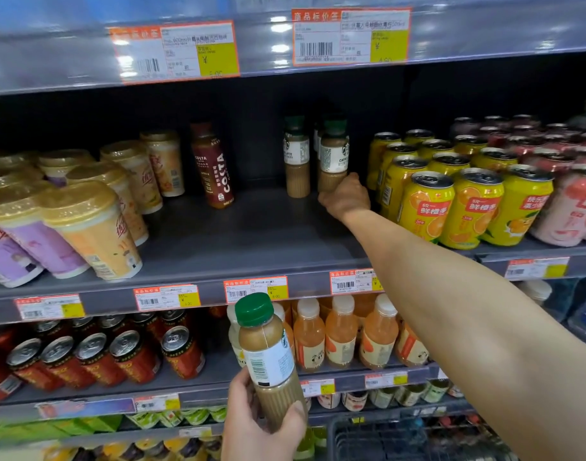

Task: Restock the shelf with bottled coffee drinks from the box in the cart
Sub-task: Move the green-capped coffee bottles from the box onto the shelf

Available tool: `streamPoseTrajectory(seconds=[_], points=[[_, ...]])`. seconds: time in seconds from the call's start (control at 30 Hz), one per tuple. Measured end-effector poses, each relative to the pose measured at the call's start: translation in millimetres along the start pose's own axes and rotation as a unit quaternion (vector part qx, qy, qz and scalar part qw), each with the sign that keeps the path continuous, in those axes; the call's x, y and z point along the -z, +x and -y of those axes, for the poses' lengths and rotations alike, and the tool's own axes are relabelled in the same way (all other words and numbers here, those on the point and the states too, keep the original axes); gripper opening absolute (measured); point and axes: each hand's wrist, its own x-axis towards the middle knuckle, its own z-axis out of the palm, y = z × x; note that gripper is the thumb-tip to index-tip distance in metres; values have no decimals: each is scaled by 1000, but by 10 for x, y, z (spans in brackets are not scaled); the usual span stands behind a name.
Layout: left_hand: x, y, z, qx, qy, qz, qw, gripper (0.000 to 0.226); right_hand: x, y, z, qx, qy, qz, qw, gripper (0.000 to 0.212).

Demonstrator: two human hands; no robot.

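Start with the shelf (251, 234) across the middle of the frame: its dark deck has a wide bare patch at centre, so you have room to set bottles down. The wire cart (384, 437) shows only at the lower right edge, and the box in it is out of view. The yellow cans (428, 207) crowd the right of the gap, just beside your reaching wrist, so watch your elbow there. The shelved bottle (333, 158) stands upright deep at the back, right of centre, with a neighbouring bottle (296, 161) just beside it on its left. Your right hand (346, 197) is curled around its base, though the fingers are mostly hidden behind it. The held bottle (271, 354) sits at lower centre, tilted slightly, with your left hand (258, 424) wrapped round its lower third, thumb across the front. Judge these as full, fairly heavy for their size, rigid plastic with smooth walls that could slip if damp; they look top-heavy enough to topple when nudged. Take them low or mid-body on the label, not by the green cap (254, 309), and set the base flat before you let go
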Motion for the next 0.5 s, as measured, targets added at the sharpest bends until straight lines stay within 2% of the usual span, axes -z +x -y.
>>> streamPoseTrajectory(seconds=[0.07,0.13,0.2,0.27,0.33,0.4,0.47,0.5], points=[[-9,2,-26,-14,-5,-6,1000,72,63,-88,22,-15,3,10,1000,72],[-38,23,-92,-29,-6,0,1000,68,159,-302,24,4,10,-7,1000,68],[-88,58,-212,-51,-8,8,999,65,250,-647,-31,75,44,-48,995,51],[-153,109,-370,-87,2,12,996,65,328,-1110,-117,138,103,-40,984,40],[-234,178,-550,-128,9,23,991,64,413,-1589,-219,152,190,39,969,44],[-311,253,-708,-152,12,37,988,59,519,-1952,-325,144,251,149,945,57],[-366,310,-799,-160,10,53,986,58,608,-2130,-427,134,249,242,928,60],[-390,322,-825,-159,10,64,985,60,641,-2155,-470,134,229,261,928,60]])
